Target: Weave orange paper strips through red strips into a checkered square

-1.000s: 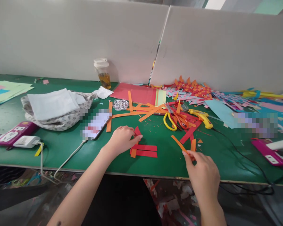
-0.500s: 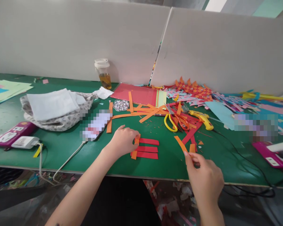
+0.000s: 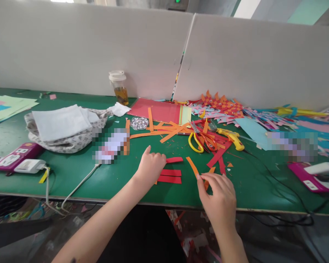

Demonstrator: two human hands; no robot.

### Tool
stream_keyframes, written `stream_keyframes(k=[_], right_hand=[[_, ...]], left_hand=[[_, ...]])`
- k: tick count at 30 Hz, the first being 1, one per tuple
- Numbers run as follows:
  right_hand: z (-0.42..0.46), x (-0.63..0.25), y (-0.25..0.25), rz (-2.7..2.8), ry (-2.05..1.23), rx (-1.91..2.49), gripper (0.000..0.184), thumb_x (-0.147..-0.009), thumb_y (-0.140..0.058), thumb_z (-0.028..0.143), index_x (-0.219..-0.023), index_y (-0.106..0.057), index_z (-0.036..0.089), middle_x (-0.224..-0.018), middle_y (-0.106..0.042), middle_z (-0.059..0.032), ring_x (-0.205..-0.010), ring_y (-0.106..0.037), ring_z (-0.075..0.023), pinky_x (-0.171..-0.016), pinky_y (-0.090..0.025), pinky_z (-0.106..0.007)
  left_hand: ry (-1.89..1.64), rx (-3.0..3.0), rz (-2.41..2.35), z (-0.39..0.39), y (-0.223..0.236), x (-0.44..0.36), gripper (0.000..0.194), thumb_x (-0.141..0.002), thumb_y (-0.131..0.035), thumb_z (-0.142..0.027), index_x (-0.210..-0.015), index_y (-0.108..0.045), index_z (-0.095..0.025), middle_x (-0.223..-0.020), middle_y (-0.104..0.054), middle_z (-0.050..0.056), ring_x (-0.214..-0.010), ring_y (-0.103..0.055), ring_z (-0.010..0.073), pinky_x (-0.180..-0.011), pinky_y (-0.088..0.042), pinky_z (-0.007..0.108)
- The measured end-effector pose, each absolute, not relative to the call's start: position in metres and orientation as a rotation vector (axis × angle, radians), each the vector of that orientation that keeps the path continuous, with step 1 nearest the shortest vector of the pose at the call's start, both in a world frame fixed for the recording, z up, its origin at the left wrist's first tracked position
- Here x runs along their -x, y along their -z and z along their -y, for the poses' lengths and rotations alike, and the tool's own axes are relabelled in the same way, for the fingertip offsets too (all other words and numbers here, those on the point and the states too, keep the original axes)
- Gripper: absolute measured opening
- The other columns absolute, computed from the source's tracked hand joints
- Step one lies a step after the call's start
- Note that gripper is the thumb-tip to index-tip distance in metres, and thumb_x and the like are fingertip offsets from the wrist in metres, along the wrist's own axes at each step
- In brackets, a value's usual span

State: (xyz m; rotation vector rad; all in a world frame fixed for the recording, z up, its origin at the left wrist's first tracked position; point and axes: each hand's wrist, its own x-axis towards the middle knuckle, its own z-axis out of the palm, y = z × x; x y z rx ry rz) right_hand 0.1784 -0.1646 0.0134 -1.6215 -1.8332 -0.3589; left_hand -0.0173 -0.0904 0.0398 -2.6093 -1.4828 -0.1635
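Three red paper strips (image 3: 170, 179) lie side by side on the green table, with a gap under the top one. My left hand (image 3: 151, 164) covers their left ends, its fingers closed at the top red strip (image 3: 175, 160). Most of the orange crosspiece there is hidden; only a sliver shows below the hand. To the right, my right hand (image 3: 219, 190) pinches an orange paper strip (image 3: 192, 167) between thumb and forefinger, its free end pointing up and left. A second orange strip (image 3: 210, 176) sticks out among the fingers of that hand.
Loose orange strips (image 3: 167, 129), yellow- and red-handled scissors (image 3: 196, 142) and a yellow glue gun (image 3: 234, 138) lie beyond my hands. A phone (image 3: 112, 144) with a cable is at left, near a cloth bag (image 3: 63, 142). A drink cup (image 3: 120, 87) stands by the partition.
My right hand has moved left with its orange strips, closer to the red strips. My left hand has shifted onto the top red strip and now hides most of the orange crosspiece.
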Motion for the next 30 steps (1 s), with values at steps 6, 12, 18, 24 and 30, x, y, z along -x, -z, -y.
stream_keyframes(k=[6, 12, 18, 24, 30], right_hand=[[0.15, -0.176, -0.011, 1.769, 0.429, 1.788, 0.016, -0.081, -0.051, 0.027, -0.089, -0.059, 0.016, -0.088, -0.063, -0.0088, -0.085, -0.052, -0.0227, -0.078, -0.04, -0.036], [0.126, -0.151, -0.017, 1.973, 0.23, 1.58, 0.019, -0.086, -0.043, 0.025, -0.096, -0.056, 0.016, -0.09, -0.059, -0.0085, -0.089, -0.05, -0.0207, -0.081, -0.041, -0.033], [0.09, -0.148, -0.014, 2.135, 0.054, 1.715, 0.02, -0.082, -0.05, 0.039, -0.076, -0.054, 0.021, -0.077, -0.054, -0.0056, -0.079, -0.05, -0.0214, -0.063, -0.043, -0.031], [0.079, -0.152, -0.016, 2.075, -0.347, 1.721, 0.021, -0.075, -0.059, 0.039, -0.066, -0.052, 0.021, -0.069, -0.058, -0.0002, -0.071, -0.054, -0.0168, -0.061, -0.041, -0.027], [0.087, -0.152, -0.022, 1.927, -0.728, 1.706, 0.014, -0.069, -0.064, 0.034, -0.067, -0.057, 0.022, -0.063, -0.061, 0.0034, -0.059, -0.055, -0.0121, -0.054, -0.039, -0.022]], left_hand=[[0.072, 2.598, 1.466, 0.094, -0.042, 0.009, 0.017, -0.081, -0.051, -0.019, -0.071, -0.062, -0.012, -0.061, -0.063, 0.006, -0.059, -0.062, 0.0179, -0.095, -0.033, 0.044], [0.084, 2.604, 1.424, 0.096, -0.043, 0.006, 0.018, -0.081, -0.052, -0.023, -0.076, -0.063, -0.01, -0.065, -0.065, 0.009, -0.061, -0.062, 0.0193, -0.093, -0.034, 0.042], [0.296, 2.607, 1.395, 0.107, -0.035, 0.025, 0.028, -0.085, -0.044, -0.033, -0.08, -0.062, -0.012, -0.069, -0.063, 0.007, -0.068, -0.06, 0.0203, -0.085, -0.039, 0.04], [0.521, 2.621, 1.343, 0.111, -0.018, 0.044, 0.027, -0.087, -0.039, -0.02, -0.108, -0.055, -0.017, -0.106, -0.06, 0.009, -0.099, -0.054, 0.021, -0.08, -0.043, 0.034], [0.637, 2.615, 1.386, 0.111, -0.011, 0.047, 0.031, -0.087, -0.04, -0.025, -0.115, -0.052, -0.02, -0.119, -0.056, 0.006, -0.111, -0.049, 0.0211, -0.09, -0.04, 0.036]])
